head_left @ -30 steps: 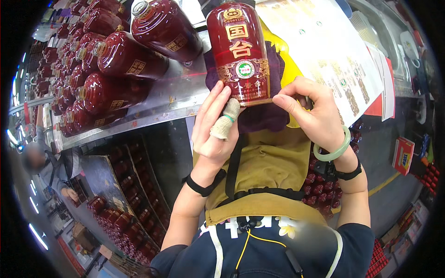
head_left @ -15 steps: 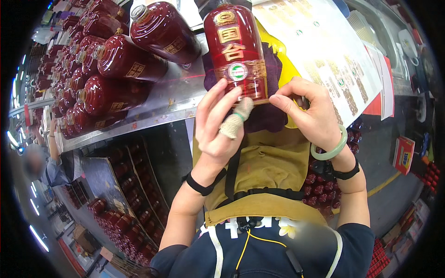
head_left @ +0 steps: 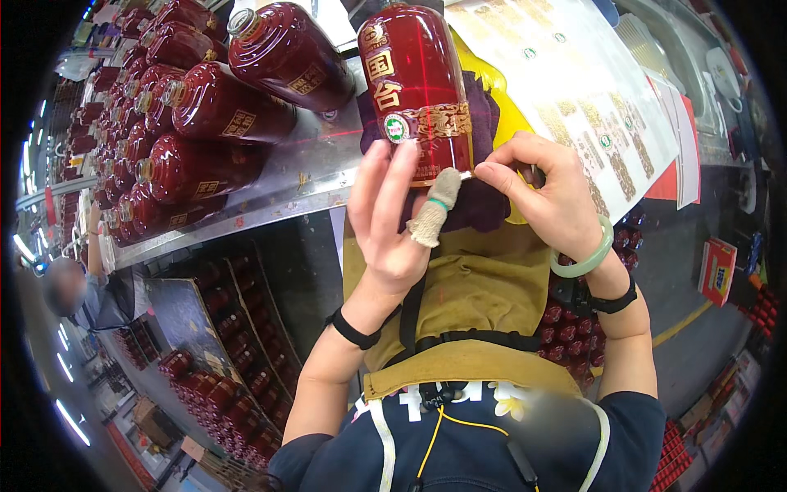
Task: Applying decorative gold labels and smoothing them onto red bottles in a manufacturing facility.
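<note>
A glossy dark-red bottle with gold lettering, a gold patterned band and a round green-and-white sticker lies on its side, base toward me, on a dark purple cloth. My left hand grips its base end. Two fingers stretch along its left side, and the thumb, in a knitted cover with a green band, presses near the bottom edge. At the base's right corner, my right hand pinches thumb against forefinger. What lies in that pinch is too small to make out. A pale green bangle circles my right wrist.
Many similar red bottles stand at the left on the metal table. White sheets of gold labels lie at the right, beside a yellow cloth or plastic. Crated bottles stand below. A person is at far left.
The bottle has turned about its length, so its lettering and round sticker have shifted left and more patterned band shows. My left hand has moved slightly right; the right hand stays at the base corner.
</note>
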Available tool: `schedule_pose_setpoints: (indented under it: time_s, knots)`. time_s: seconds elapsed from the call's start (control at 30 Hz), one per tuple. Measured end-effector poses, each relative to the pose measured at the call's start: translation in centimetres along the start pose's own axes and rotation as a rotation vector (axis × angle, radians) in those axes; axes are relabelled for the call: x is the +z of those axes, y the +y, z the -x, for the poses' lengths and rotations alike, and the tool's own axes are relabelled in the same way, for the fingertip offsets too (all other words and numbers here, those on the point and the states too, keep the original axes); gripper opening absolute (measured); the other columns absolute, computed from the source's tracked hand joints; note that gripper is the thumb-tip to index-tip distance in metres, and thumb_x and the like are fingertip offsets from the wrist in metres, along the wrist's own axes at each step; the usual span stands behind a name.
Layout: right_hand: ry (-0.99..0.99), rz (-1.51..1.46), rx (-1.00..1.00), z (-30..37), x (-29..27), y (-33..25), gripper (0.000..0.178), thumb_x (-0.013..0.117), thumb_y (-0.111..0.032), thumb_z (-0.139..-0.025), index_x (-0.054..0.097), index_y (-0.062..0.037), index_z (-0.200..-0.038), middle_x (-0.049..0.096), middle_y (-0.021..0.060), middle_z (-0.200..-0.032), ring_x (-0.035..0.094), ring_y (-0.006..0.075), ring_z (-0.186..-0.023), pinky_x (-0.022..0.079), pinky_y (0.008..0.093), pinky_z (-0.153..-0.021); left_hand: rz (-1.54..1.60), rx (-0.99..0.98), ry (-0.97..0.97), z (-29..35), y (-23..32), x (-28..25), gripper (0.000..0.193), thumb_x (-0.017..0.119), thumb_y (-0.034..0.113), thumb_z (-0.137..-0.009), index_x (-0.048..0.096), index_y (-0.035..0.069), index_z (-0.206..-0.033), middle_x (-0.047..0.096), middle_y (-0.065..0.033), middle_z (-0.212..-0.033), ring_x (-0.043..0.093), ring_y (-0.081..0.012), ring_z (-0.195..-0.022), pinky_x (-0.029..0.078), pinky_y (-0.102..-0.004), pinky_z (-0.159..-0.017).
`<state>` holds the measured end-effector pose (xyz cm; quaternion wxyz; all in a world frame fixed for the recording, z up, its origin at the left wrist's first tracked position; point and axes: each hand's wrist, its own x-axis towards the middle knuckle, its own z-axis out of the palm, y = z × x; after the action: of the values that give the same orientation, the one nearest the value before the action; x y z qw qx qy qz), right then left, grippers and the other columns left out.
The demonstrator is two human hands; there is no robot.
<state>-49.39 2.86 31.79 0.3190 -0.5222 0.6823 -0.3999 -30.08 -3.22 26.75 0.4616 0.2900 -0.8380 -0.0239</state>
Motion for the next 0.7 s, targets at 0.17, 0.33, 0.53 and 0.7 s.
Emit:
schedule_pose_setpoints:
  time_s: [0.17, 0.33, 0.53, 0.7]
  knots:
    - [0.01, -0.046, -0.029, 0.0, 0.1, -0.4, 0.018, 0.079, -0.015, -0.088, 0.074, 0.0023, -0.087, 0.068, 0.0122, -0.076, 0.062, 0.0218, -0.067, 0.047, 0.0337, -0.064, 0.222, -0.047, 0.042, -0.4, -1.4, 0.0, 0.033, 0.084, -0.011, -0.075, 0.072, -0.009, -0.106, 0.074, -0.0204, -0.117, 0.072, -0.0372, -0.112, 0.06, -0.0402, -0.097]
    - [0.001, -0.055, -0.031, 0.0, 0.3, -0.5, 0.018, 0.079, -0.015, -0.088, 0.074, 0.0027, -0.087, 0.068, 0.0123, -0.076, 0.062, 0.0214, -0.068, 0.047, 0.0335, -0.065, 0.207, -0.083, 0.009, 0.2, -1.5, -0.4, 0.045, 0.083, -0.012, -0.075, 0.07, -0.011, -0.118, 0.072, -0.0236, -0.122, 0.071, -0.0363, -0.114, 0.059, -0.0397, -0.098]
    - [-0.001, -0.047, -0.021, -0.1, 0.0, -0.4, 0.018, 0.079, -0.015, -0.088, 0.074, 0.0025, -0.087, 0.068, 0.0117, -0.077, 0.061, 0.0204, -0.067, 0.047, 0.0331, -0.064, 0.088, 0.032, -0.012, 0.2, -1.1, -0.3, 0.042, 0.079, -0.011, -0.08, 0.07, -0.011, -0.12, 0.071, -0.0231, -0.124, 0.069, -0.0362, -0.116, 0.059, -0.0396, -0.099]
    - [0.009, -0.026, -0.02, -0.2, 0.1, -0.1, 0.017, 0.079, -0.014, -0.088, 0.074, 0.0019, -0.087, 0.068, 0.0114, -0.077, 0.061, 0.0205, -0.067, 0.046, 0.0332, -0.064, 0.034, 0.06, -0.036, 0.2, -0.5, -0.1, 0.03, 0.077, -0.009, -0.083, 0.077, 0.002, -0.112, 0.068, -0.019, -0.13, 0.063, -0.0375, -0.124, 0.059, -0.0419, -0.1]
